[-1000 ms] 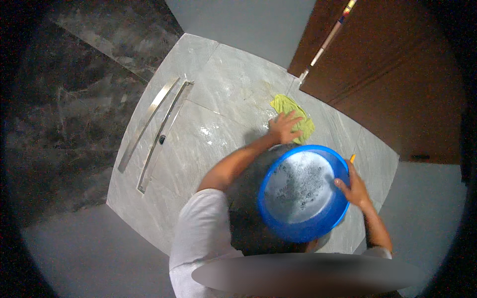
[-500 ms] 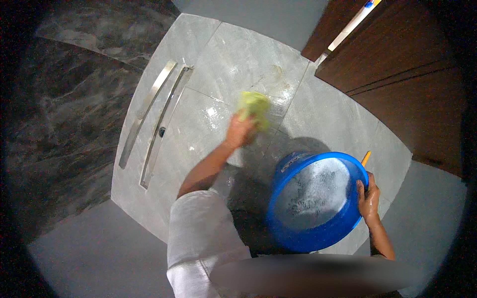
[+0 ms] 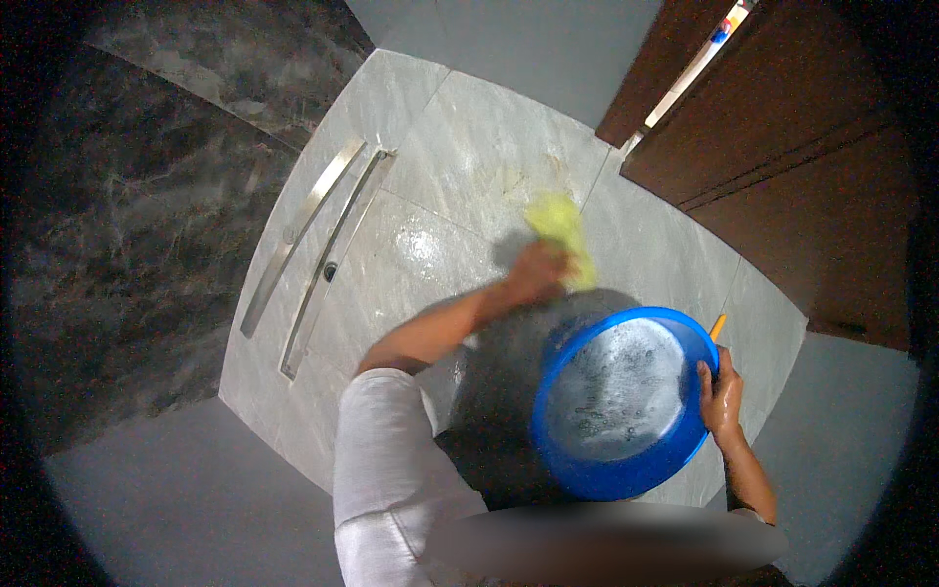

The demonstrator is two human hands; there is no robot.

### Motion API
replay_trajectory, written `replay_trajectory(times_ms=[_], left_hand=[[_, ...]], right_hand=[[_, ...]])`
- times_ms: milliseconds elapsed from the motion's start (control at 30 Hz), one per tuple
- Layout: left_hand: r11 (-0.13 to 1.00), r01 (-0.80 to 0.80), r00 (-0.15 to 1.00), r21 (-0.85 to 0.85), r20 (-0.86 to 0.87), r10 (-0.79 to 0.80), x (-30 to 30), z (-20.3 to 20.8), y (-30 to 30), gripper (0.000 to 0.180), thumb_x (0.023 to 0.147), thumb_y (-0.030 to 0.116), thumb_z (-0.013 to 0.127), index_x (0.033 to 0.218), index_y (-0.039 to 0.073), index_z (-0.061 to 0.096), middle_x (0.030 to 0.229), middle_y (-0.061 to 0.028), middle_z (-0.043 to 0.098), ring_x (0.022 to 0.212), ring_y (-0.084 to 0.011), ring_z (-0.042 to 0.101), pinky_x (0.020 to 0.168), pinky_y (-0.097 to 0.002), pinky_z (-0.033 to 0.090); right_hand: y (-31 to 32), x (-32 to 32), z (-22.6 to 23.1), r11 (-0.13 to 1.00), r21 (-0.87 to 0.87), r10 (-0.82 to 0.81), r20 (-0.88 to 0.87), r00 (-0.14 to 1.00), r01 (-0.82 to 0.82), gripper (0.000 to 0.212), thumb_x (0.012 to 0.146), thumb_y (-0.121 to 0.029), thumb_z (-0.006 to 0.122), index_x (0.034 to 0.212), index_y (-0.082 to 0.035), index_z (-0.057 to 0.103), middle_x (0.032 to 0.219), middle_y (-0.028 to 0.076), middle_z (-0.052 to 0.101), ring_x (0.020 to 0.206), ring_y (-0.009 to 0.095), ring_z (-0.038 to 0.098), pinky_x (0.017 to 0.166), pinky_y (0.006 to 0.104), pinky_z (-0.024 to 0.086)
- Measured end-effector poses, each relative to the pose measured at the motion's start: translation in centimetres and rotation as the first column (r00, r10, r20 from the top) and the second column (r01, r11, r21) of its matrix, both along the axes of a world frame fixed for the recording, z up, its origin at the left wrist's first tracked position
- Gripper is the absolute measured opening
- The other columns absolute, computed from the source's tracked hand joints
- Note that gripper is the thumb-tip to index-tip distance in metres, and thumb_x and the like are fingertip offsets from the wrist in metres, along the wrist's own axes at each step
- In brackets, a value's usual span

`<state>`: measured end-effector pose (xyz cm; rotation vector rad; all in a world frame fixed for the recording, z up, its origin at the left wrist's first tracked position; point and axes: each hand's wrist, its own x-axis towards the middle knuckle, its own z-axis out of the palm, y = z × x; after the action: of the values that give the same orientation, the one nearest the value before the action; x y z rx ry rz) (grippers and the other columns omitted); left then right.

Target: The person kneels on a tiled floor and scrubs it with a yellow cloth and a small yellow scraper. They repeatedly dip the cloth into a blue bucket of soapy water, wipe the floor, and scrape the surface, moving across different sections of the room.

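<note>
My left hand (image 3: 541, 270) is closed on a yellow-green cloth (image 3: 556, 217) over the wet grey floor tiles; motion blurs both a little. My right hand (image 3: 722, 396) grips the right rim of a blue bucket (image 3: 626, 479). Foamy, soapy water (image 3: 626, 386) with bubbles fills part of the bucket, whose opening tilts toward me. An orange stick-like handle (image 3: 719, 327) pokes out behind the rim, just above my right hand; the rest of it is hidden.
At the left lie a long metal drain cover (image 3: 301, 235) and the open drain channel (image 3: 337, 240) with a dark hole. Beyond them rises a dark marbled wall (image 3: 166, 245). A brown door (image 3: 782, 166) stands slightly ajar at the far right. Grey walls (image 3: 509, 49) border the tiles.
My left hand has swept the cloth to the right and slightly nearer, closer to the bucket. The bucket stays in my right hand, with the foam shifted and more bubbles showing.
</note>
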<state>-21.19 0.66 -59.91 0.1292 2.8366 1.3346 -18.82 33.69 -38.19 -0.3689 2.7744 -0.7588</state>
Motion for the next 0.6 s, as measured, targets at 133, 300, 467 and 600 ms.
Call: replay_trajectory(times_ms=[133, 300, 467, 600], left_hand=[[0.941, 0.301, 0.763, -0.156, -0.552, -0.336, -2.5, -3.5, 7.3, 0.035, 0.064, 0.028, 0.063, 0.098, 0.022, 0.060, 0.117, -0.0013, 0.051, 0.112, -0.0274, 0.042, 0.091, -0.0439, 0.034], [0.901, 0.132, 0.874, -0.413, -0.381, -0.303, -10.3, -4.5, 3.7, 0.040, 0.063, 0.021, 0.061, 0.103, 0.021, 0.059, 0.123, -0.0025, 0.046, 0.117, -0.0300, 0.037, 0.091, -0.0464, 0.033], [0.802, -0.369, 0.926, -0.469, -0.263, 0.272, -11.0, -4.8, -9.6, 0.046, 0.067, 0.022, 0.060, 0.113, 0.017, 0.055, 0.130, -0.0084, 0.040, 0.121, -0.0326, 0.032, 0.096, -0.0478, 0.029], [0.636, -0.568, 0.813, -0.522, -0.236, 0.533, -2.9, -3.9, -20.0, 0.048, 0.069, 0.023, 0.063, 0.115, 0.016, 0.053, 0.130, -0.0094, 0.040, 0.122, -0.0299, 0.034, 0.097, -0.0439, 0.029]], right_hand=[[-0.4, -0.1, -0.2, 1.000, 0.029, -0.001, 0.001, 1.000, 0.001, 0.018, 0.083, -0.010, 0.052, 0.100, -0.005, 0.049, 0.071, 0.019, 0.058, 0.058, 0.032, 0.058, 0.052, 0.0375, 0.044], [-0.6, -0.4, -0.4, 1.000, -0.013, -0.005, 0.002, 1.000, 0.005, 0.017, 0.083, -0.009, 0.053, 0.098, -0.004, 0.049, 0.070, 0.018, 0.058, 0.060, 0.032, 0.059, 0.055, 0.0367, 0.045], [-0.4, -0.5, 0.0, 1.000, 0.021, -0.012, 0.060, 0.998, 0.011, 0.018, 0.082, -0.009, 0.053, 0.098, -0.003, 0.050, 0.073, 0.020, 0.058, 0.066, 0.034, 0.060, 0.057, 0.0371, 0.046], [0.2, -0.7, -0.3, 0.999, -0.007, 0.044, 0.010, 0.999, -0.044, 0.018, 0.081, -0.008, 0.053, 0.099, -0.003, 0.050, 0.074, 0.020, 0.058, 0.066, 0.036, 0.060, 0.057, 0.0375, 0.046]])
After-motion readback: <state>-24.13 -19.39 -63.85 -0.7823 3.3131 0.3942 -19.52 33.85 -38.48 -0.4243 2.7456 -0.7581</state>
